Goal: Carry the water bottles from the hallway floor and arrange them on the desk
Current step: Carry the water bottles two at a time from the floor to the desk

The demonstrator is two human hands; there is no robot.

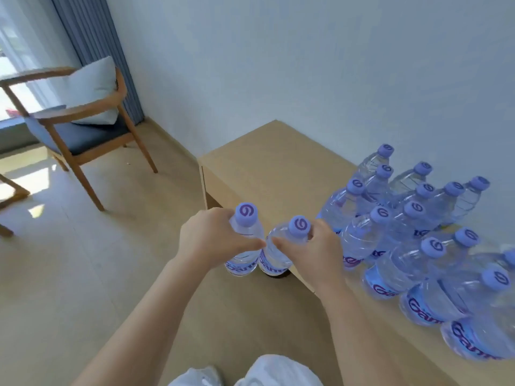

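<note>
Many water bottles [404, 227] already stood grouped on the bench [278, 168]. Her left hand [207, 236] and right hand [315, 250] each had fingers gripping one more bottle, not yet set down

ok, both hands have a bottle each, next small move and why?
Probably carry both right and set them beside the standing group of bottles. The left hand and right hand each grip a bottle near the desk edge; bare desktop lies beside that group.

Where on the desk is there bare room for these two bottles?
The desk is bare from its far left corner by the wall to the cluster of bottles, and along the left edge past both hands, left and right. The right side along the wall is crowded.
</note>
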